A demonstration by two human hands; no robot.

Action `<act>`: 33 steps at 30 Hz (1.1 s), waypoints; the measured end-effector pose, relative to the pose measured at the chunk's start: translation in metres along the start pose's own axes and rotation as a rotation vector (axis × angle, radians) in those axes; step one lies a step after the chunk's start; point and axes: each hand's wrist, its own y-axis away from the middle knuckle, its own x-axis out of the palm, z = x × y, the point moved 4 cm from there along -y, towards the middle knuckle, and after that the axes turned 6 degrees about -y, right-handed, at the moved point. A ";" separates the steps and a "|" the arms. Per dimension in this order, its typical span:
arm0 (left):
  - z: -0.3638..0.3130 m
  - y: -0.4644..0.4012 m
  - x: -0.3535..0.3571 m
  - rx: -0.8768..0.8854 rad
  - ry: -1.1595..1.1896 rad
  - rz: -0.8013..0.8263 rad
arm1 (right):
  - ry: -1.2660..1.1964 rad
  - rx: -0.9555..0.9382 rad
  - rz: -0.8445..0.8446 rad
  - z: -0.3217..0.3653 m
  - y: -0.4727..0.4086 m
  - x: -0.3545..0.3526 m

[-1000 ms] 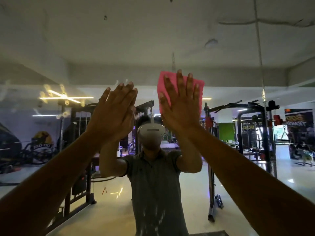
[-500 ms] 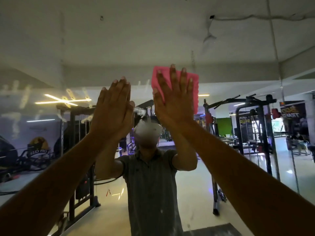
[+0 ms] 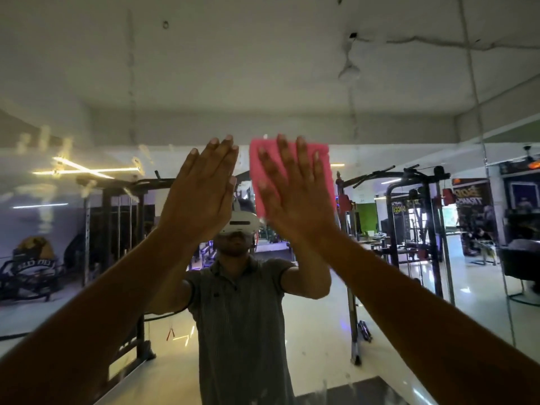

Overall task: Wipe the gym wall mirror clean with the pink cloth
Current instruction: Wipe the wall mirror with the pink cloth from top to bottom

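**Little lettering, all of it reflected and blurred**

Every piece of writing appears as a reflection in the large glass gym wall mirror [image 3: 292, 83], and none of it is sharp.

At the far right, a dark hanging banner with orange and white lettering [image 3: 467, 198] carries two lines. The white lower line seems to begin "TRANS". The orange line above it is too blurred to read.

Low on the left, a dark round wall emblem with a yellow top [image 3: 33, 258] has a curved band of pale capitals. Only something like "CLU" can be made out.

A small dark sign with yellow letters [image 3: 399, 207] hangs inside the black rack on the right, its words too small to tell
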 end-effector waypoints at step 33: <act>0.013 0.013 -0.018 -0.054 -0.082 0.043 | 0.038 0.153 -0.029 -0.014 -0.048 -0.016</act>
